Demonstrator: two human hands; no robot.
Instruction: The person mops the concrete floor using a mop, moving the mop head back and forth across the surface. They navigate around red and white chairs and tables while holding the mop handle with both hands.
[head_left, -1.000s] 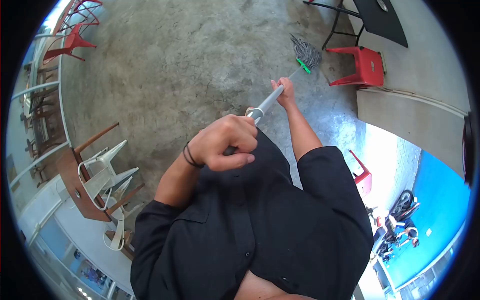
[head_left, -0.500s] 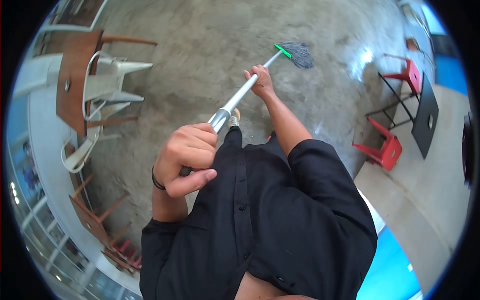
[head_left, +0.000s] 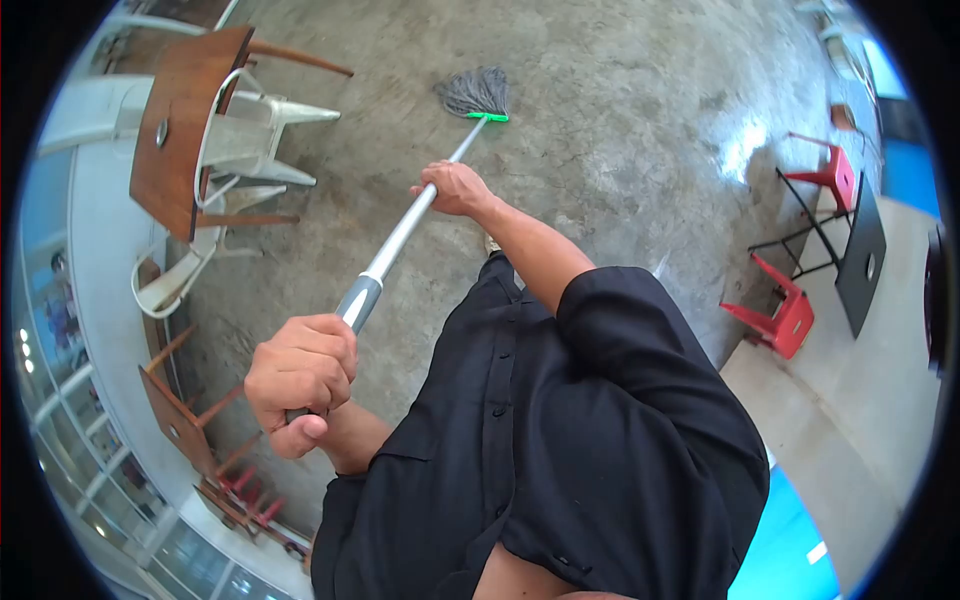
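My left hand [head_left: 303, 380] is wrapped round the dark grip at the upper end of a mop [head_left: 403, 231], its thumb near the handle's end. Farther down the silver pole, my right hand [head_left: 456, 188] is closed round it with the arm stretched forward. The pole slants away from me to a green clamp [head_left: 488, 117]. From this clamp the grey string mop head [head_left: 472, 91] fans out to the left, lying on the concrete floor [head_left: 620, 140].
At the left stand a wooden table [head_left: 185, 120], white metal chairs [head_left: 235, 140] and, nearer me, another wooden table [head_left: 180, 425]. On the right are a black folding table [head_left: 862, 255] and red stools [head_left: 785, 318] [head_left: 835, 178]. Glass panels [head_left: 90, 440] line the left side.
The mop head has swept from right to left across the floor, its strings now trailing left. Both hands have moved left with the pole, keeping hold of it. My body has turned slightly.
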